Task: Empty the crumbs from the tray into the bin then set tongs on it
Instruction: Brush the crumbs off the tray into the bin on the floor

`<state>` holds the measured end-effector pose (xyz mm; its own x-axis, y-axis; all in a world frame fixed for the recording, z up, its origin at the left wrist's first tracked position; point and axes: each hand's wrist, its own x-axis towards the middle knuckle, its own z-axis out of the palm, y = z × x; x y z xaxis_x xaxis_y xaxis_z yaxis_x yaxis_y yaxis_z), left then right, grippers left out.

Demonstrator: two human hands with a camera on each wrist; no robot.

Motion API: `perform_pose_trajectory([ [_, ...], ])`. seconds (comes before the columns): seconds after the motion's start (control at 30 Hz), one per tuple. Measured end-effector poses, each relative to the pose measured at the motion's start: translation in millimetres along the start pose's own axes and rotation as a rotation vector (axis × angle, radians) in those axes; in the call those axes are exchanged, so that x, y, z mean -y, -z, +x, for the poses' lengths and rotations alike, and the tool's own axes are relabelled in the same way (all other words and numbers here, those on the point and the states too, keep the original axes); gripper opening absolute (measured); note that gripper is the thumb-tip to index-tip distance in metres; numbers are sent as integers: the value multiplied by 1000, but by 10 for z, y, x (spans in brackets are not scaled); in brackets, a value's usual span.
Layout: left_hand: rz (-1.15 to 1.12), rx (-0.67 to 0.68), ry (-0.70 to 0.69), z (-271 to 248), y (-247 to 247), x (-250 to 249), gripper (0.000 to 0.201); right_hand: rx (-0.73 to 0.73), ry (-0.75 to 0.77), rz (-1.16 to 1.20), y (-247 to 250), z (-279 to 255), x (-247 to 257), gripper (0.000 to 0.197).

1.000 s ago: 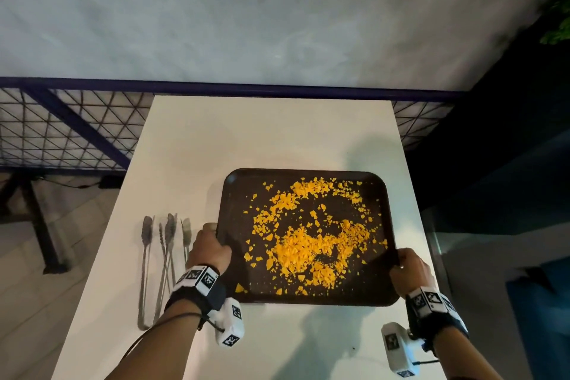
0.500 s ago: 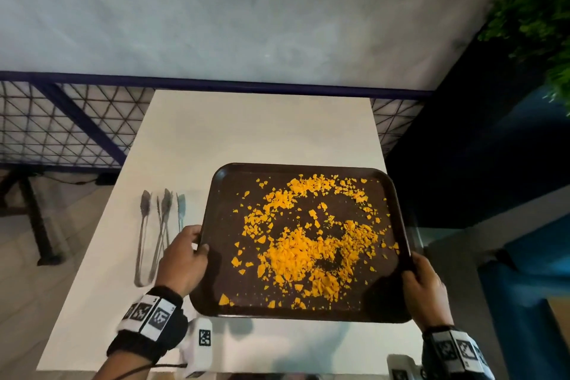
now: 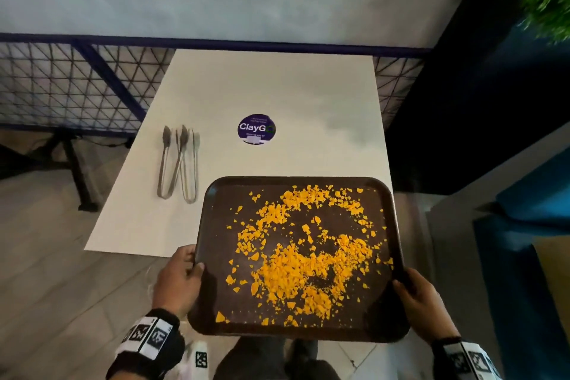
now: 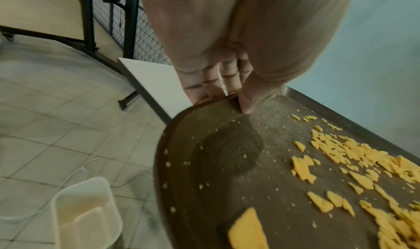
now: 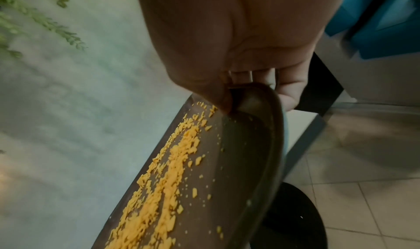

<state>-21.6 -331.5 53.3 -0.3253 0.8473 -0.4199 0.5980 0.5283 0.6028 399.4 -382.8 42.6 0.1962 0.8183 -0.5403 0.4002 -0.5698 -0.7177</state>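
1. Head view: the dark brown rectangular plastic tray (image 3: 216, 256) scattered with orange crumbs (image 3: 302, 268) is now lifted off the white rectangular desk (image 3: 277, 86) and drawn back to the lower centre of the frame, over the person's legs; half a second ago it was still over the desk's near edge. A round purple "ClayGo" sticker (image 3: 256, 129) that it covered now shows at mid-frame. The left hand (image 3: 179, 281) clamps the tray's left rim, the right hand (image 3: 424, 308) its right rim. The two metal tongs (image 3: 179, 163) lie untouched at left on the desk. Judged from this, the carry to the bin has begun; nothing is tipped yet.

2. Left wrist view: the left grip pinches the rim, thumb on top and fingers (image 4: 204, 78) beneath. A translucent white plastic bin (image 4: 86, 213) stands on the tiled floor (image 4: 45, 127) at lower left, just beside the tray.

3. Right wrist view: the right grip wraps the rim likewise. Green foliage (image 5: 34, 19) hangs at upper left, blue seating (image 5: 386, 19) at upper right, and a round black object (image 5: 295, 217) sits below the tray.
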Motion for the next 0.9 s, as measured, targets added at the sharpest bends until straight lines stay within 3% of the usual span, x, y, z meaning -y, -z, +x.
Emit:
perform_pose_trajectory([
  [0.13,-13,-13,22,-289,30,298,27,97,-14,-27,-118,-266,-230,29],
  [0.47,-25,-53,24,-579,263,1234,29,118,-89,-50,-818,-918,-519,27],
  [0.77,4,78,87,-949,553,2207,27,177,-226,14,-1564,-1643,-785,27],
  [0.9,74,136,179,-1166,502,2564,27,218,-286,33,-1743,-1742,-1058,24],
])
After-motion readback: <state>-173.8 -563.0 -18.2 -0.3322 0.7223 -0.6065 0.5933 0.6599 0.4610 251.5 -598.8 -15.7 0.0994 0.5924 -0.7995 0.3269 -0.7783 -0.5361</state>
